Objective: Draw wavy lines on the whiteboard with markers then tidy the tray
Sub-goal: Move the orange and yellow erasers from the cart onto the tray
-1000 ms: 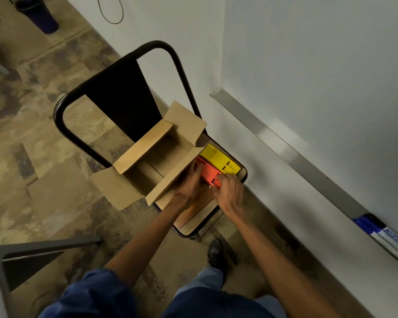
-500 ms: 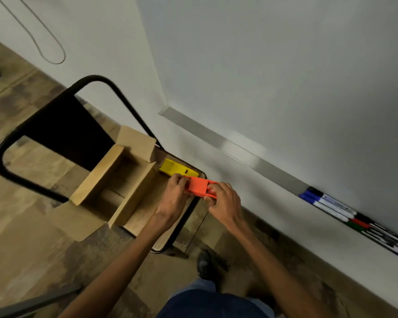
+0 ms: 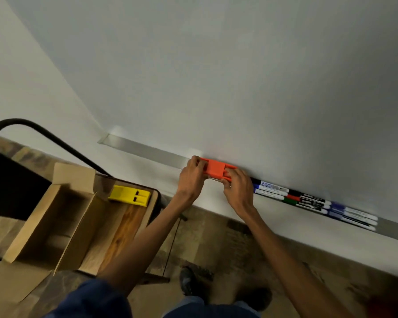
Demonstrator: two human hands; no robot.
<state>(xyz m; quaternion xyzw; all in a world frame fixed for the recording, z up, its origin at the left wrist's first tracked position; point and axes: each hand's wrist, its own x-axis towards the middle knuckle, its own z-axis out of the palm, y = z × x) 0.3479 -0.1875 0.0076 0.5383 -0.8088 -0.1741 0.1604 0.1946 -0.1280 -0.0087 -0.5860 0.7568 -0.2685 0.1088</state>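
Observation:
Both hands hold an orange plastic holder (image 3: 216, 169) against the metal tray (image 3: 147, 149) at the foot of the whiteboard (image 3: 239, 76). My left hand (image 3: 191, 177) grips its left end and my right hand (image 3: 237, 188) grips its right end. Several markers (image 3: 308, 199) with blue, black, red and green caps lie in a row in the tray just right of my right hand. A matching yellow holder (image 3: 129, 195) lies on the small wooden table (image 3: 122, 232) at lower left.
An open cardboard box (image 3: 55, 223) sits on the wooden table beside the yellow holder. A black curved chair frame (image 3: 55, 136) stands behind it. My shoe (image 3: 190, 281) is on the patterned floor below the tray.
Both hands lifted the orange holder off the table and carried it right and up to the whiteboard tray. The view swung right, bringing more markers into sight.

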